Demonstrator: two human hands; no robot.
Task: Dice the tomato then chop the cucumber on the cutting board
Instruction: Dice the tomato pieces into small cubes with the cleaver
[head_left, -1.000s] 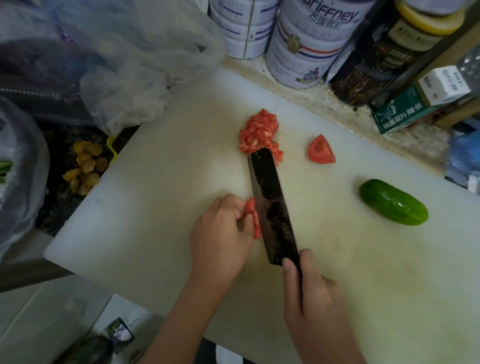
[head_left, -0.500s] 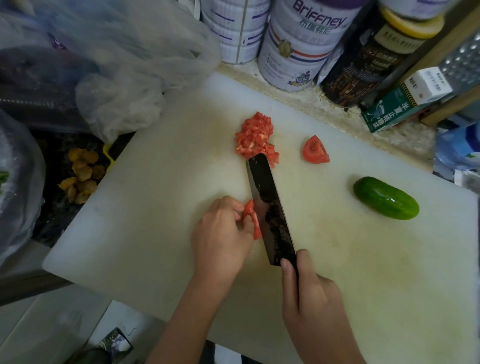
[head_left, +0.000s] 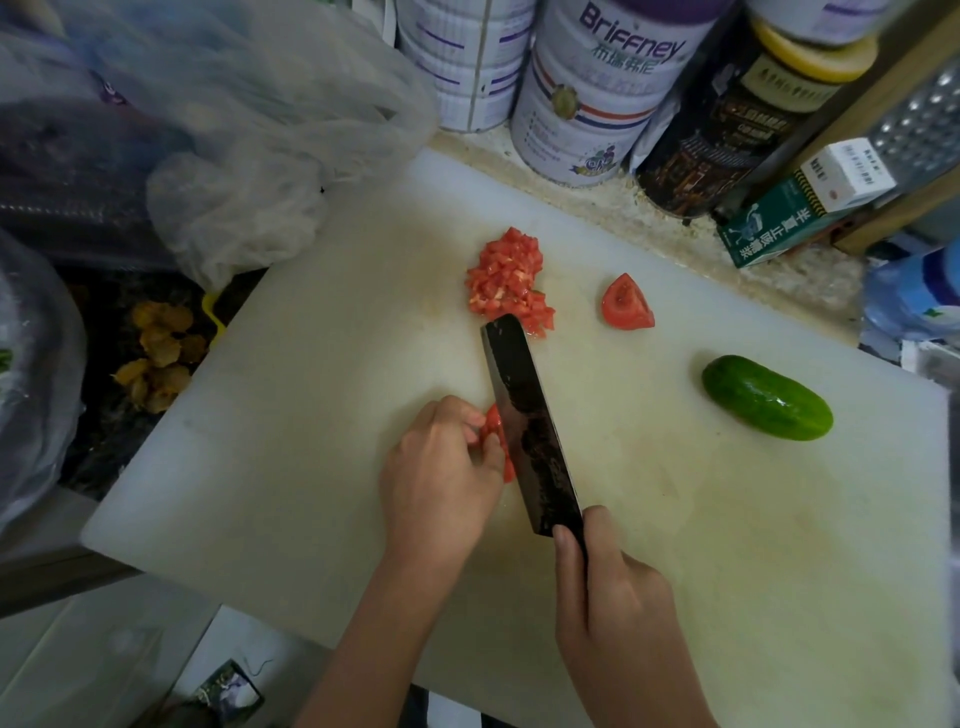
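On the white cutting board (head_left: 291, 415) my left hand (head_left: 441, 473) holds a red tomato piece (head_left: 494, 431) with curled fingers, mostly hiding it. My right hand (head_left: 618, 618) grips the handle of a dark cleaver (head_left: 530, 431), whose blade stands right against that piece on its right side. A heap of diced tomato (head_left: 506, 278) lies just beyond the blade tip. A tomato wedge (head_left: 626, 304) sits to the right of the heap. The whole green cucumber (head_left: 766, 397) lies further right on the board.
Crumpled plastic bags (head_left: 234, 135) overhang the board's far left corner. White tins (head_left: 587, 98), a dark jar (head_left: 727, 130) and a green box (head_left: 774, 228) line the counter behind the board. Yellow-brown bits (head_left: 156, 358) lie to the board's left.
The hands and cleaver keep nearly the same pose against the tomato piece. The view has shifted slightly, with the head camera drifting.
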